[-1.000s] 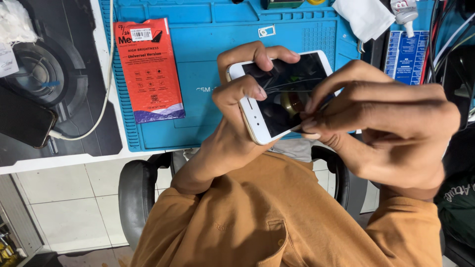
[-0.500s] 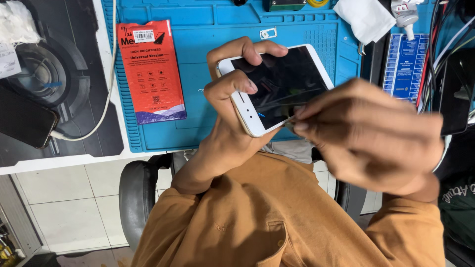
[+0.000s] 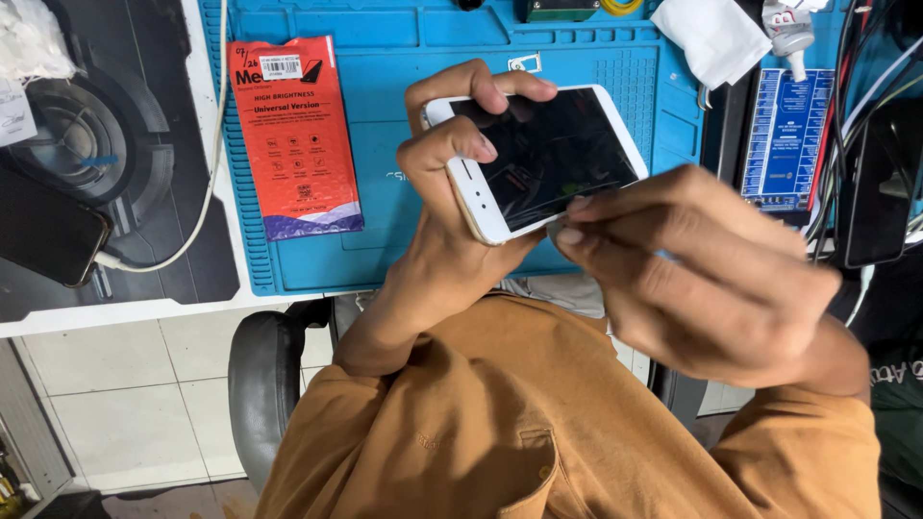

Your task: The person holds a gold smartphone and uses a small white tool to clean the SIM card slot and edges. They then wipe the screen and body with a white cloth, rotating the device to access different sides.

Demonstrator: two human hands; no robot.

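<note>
The left hand (image 3: 452,183) grips a white phone (image 3: 538,159) by its edges, fingers curled over the top edge and thumb bent against the near side, holding it tilted above the blue mat (image 3: 385,240), screen up and dark. The wrist bends back toward the body, the forearm rising out of an orange sleeve (image 3: 404,423). The right hand (image 3: 692,279) comes in from the right with its fingertips (image 3: 577,216) pressed together at the phone's lower right edge, pinching something thin there; what it is cannot be made out. A red packet (image 3: 293,135) lies flat on the mat, left of the phone. A white cloth (image 3: 711,34) sits at the mat's top right.
</note>
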